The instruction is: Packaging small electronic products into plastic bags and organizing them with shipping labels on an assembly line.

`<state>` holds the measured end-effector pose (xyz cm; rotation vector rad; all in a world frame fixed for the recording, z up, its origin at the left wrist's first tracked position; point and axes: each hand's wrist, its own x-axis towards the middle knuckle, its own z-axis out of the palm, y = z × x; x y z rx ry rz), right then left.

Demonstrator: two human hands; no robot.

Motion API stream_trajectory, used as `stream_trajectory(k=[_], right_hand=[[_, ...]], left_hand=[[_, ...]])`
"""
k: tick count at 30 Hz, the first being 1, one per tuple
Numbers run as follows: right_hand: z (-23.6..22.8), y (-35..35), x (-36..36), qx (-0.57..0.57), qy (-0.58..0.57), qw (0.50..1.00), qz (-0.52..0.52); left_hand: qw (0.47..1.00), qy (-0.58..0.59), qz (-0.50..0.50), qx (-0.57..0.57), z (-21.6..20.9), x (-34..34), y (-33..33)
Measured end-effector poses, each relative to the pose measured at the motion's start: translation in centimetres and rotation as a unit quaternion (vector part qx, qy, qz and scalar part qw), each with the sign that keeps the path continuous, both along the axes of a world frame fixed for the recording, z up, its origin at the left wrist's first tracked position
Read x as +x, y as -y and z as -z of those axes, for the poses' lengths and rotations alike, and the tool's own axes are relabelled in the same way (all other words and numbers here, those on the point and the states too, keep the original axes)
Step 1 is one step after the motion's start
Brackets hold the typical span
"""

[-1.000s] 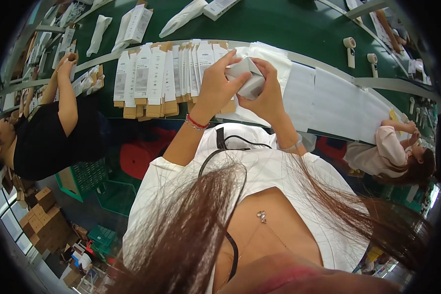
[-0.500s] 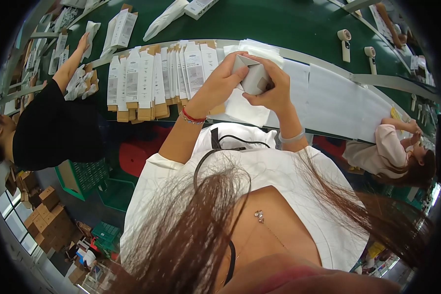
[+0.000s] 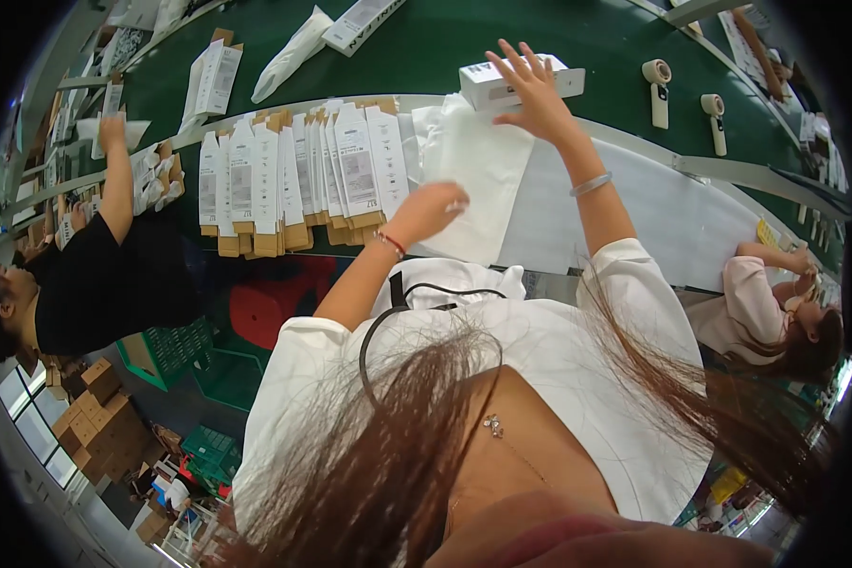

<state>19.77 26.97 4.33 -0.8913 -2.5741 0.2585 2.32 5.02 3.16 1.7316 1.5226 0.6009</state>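
A white carton (image 3: 494,91) lies on its side on the green surface, beyond the pale work strip. My right hand (image 3: 537,99) is spread over it with the fingers apart; the fingertips are at the carton's top, and whether they touch cannot be told. My left hand (image 3: 428,212) hovers over the near left part of a stack of white plastic bags (image 3: 478,151), its fingers curled in. A small whitish spot shows at its fingertips, too small to name. Left of the bags stands a row of flat, unfolded white cartons (image 3: 327,170) with brown flaps.
Another white carton (image 3: 364,21) and a filled white bag (image 3: 293,55) lie at the far left of the green surface (image 3: 426,57). Two white handheld fans (image 3: 658,95) lie to the right. Co-workers sit on either side, one in a black top (image 3: 114,275).
The carton, held between both hands before, now lies on the green surface. My right hand has reached forward and opened; my left hand has drawn back toward me. The co-worker's arm at left moved.
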Motion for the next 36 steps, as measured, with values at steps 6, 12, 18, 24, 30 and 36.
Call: stream_trajectory(k=[6,12,18,24,30,36], right_hand=[[6.6,-11.1,11.5,0.009,0.131,0.879,0.458],[10.2,-15.7,20.0,-0.149,0.137,0.736,0.647],[13.5,-15.6,25.1,-0.327,0.141,0.749,0.559],[6.6,2.3,14.8,-0.598,-0.511,0.559,0.262],[2.6,23.0,5.6,-0.642,-0.527,0.508,0.228],[-0.1,27.1,-1.4,-0.563,-0.541,0.545,0.304]], left_hand=[[0.991,-0.018,0.133,0.01,4.5,0.8,5.6],[0.993,-0.023,0.118,-0.003,6.0,0.9,5.8],[0.989,-0.015,0.133,-0.061,4.4,1.0,4.1],[0.982,0.132,-0.065,-0.116,3.8,1.1,3.3],[0.962,0.21,-0.125,-0.12,1.6,1.5,1.0],[0.941,0.305,-0.08,-0.121,1.5,2.1,1.4]])
